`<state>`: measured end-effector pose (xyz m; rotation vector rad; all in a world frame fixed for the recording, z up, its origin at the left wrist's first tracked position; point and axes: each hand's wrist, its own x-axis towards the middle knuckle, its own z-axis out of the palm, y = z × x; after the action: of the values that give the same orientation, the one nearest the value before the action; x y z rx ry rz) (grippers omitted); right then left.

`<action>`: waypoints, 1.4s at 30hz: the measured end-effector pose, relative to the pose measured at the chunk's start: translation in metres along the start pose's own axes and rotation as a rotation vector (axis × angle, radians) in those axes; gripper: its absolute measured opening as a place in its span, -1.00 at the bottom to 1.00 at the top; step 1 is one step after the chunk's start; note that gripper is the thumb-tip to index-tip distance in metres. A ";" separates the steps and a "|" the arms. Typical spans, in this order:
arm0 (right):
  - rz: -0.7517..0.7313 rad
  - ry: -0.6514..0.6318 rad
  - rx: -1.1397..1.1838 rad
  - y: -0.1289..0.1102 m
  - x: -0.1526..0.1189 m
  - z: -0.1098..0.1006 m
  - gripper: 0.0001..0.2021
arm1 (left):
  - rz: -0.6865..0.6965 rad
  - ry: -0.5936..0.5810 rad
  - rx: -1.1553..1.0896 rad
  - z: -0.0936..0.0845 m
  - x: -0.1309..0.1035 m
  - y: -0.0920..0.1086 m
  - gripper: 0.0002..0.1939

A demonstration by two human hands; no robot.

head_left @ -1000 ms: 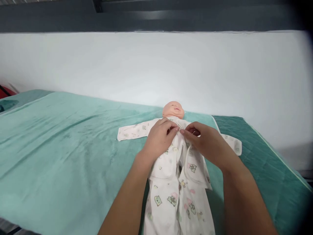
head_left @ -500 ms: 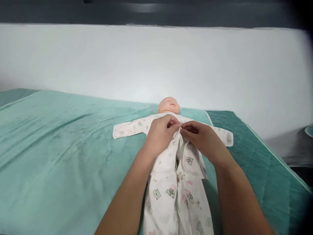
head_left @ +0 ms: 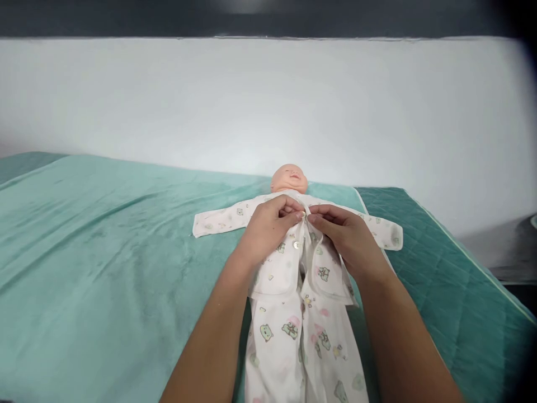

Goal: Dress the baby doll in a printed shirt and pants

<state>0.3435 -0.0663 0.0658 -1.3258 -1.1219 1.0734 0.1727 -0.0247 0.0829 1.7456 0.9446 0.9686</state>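
on green bedding (head_left: 104,268), left hand (head_left: 272,226) and right hand (head_left: 346,232) fingers pinch the shirt front (head_left: 279,275), which could slip if either grip slackens.

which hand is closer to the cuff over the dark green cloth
Right. The right hand is at the front of the shirt, inward of that cuff and not touching it; the left hand is farther off, across the shirt's opening.

The head camera looks forward and down from the wearer's viewpoint, close above the forearms (head_left: 205,336), with the left hand (head_left: 268,226) and right hand (head_left: 346,235) near mid-view, facing across green bedding (head_left: 117,268) toward a white wall (head_left: 251,106).
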 end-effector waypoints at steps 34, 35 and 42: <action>-0.155 0.008 -0.381 -0.008 -0.005 0.017 -0.74 | -0.135 -0.019 -0.202 0.003 0.001 -0.003 -0.77; -0.153 0.003 -0.361 -0.007 -0.005 0.016 -0.73 | -0.132 -0.022 -0.187 0.002 0.000 -0.003 -0.77; -0.134 -0.007 -0.325 -0.005 -0.005 0.013 -0.69 | 0.042 0.059 0.093 -0.005 0.001 -0.006 -0.82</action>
<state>0.3295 -0.0688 0.0702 -1.4730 -1.4138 0.8212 0.1670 -0.0207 0.0791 1.8298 1.0076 1.0224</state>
